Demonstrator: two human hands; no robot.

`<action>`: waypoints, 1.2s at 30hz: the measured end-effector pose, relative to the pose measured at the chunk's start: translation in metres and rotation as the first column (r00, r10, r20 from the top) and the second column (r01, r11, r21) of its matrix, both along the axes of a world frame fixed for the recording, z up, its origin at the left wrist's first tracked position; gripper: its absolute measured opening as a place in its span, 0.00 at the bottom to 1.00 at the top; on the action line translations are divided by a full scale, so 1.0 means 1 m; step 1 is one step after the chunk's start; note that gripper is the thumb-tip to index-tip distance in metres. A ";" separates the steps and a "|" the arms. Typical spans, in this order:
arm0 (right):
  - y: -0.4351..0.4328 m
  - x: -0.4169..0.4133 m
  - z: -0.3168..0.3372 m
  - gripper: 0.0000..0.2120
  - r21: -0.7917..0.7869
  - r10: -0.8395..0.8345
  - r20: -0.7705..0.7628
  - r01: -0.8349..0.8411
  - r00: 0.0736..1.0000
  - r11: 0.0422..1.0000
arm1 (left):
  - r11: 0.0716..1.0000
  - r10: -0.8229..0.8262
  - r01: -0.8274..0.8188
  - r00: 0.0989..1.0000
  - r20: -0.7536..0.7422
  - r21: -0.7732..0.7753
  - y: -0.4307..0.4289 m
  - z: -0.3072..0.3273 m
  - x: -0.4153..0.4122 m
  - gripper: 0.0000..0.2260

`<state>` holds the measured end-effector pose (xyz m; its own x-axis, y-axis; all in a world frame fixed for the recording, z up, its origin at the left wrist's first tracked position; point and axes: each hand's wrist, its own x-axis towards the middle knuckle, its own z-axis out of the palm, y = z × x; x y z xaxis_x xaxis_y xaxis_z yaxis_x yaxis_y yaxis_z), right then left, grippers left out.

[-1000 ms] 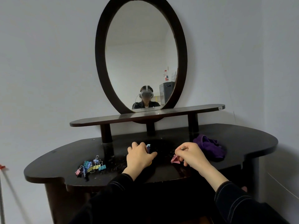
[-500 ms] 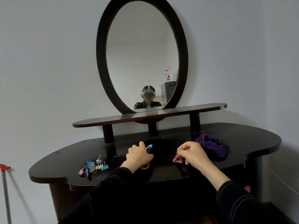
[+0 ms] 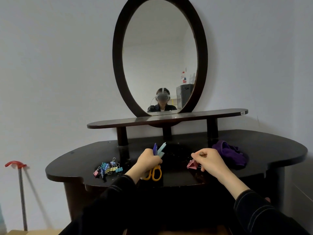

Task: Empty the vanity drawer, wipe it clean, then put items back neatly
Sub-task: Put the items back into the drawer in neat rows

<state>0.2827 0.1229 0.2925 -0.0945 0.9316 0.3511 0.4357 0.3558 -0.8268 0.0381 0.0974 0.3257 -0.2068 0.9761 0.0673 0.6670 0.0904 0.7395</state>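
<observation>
My left hand (image 3: pixel 149 161) is closed around a bundle above the dark vanity top (image 3: pixel 271 146): yellow-handled scissors (image 3: pixel 155 173) hang below the fist, and a blue pen and a pale blue piece (image 3: pixel 160 149) stick up from it. My right hand (image 3: pixel 209 159) pinches the wire handle of a large pink binder clip (image 3: pixel 192 165), which hangs just above the top. A heap of several small coloured binder clips (image 3: pixel 108 167) lies at the left. A crumpled purple cloth (image 3: pixel 230 152) rests at the right. The drawer is hidden below my arms.
An oval mirror (image 3: pixel 160 55) in a dark frame stands behind a raised narrow shelf (image 3: pixel 220 113) on short posts. A red-topped metal pole (image 3: pixel 21 192) leans by the wall at the left. White walls close in behind and to the right.
My left hand has lifted off the vanity top, bringing up the scissors and pens, which now show above and below the fist. My right hand still holds the pink clip.
</observation>
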 end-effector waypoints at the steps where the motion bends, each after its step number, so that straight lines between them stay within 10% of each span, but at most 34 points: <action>1: 0.000 0.001 0.000 0.06 0.002 0.008 0.001 -0.008 1.000 1.000 | 0.999 -0.038 0.039 0.984 0.175 -0.003 -0.008 -0.001 -0.001 0.09; 5: -0.010 0.001 0.004 0.06 -0.028 0.043 -0.062 -0.045 0.997 0.999 | 0.975 -0.220 0.195 0.795 0.566 0.105 -0.060 -0.008 0.006 0.14; 13: -0.093 0.004 -0.007 0.11 0.020 0.373 -0.180 -0.376 0.910 0.926 | 0.878 -0.450 0.427 0.589 0.671 0.215 -0.156 -0.074 0.022 0.15; 18: -0.148 0.015 -0.074 0.08 -0.064 0.516 -0.109 -0.524 0.850 0.849 | 0.908 -0.327 0.418 0.673 0.663 0.024 -0.188 -0.160 0.010 0.08; 24: -0.151 0.005 -0.199 0.09 -0.552 0.603 0.162 -0.435 0.781 0.711 | 0.872 -0.104 0.333 0.842 0.529 -0.359 -0.180 -0.246 0.004 0.09; 36: -0.137 -0.013 -0.279 0.08 -0.843 0.898 0.180 -0.407 0.402 0.352 | 0.830 -0.066 0.288 0.901 0.428 -0.478 -0.133 -0.303 0.019 0.11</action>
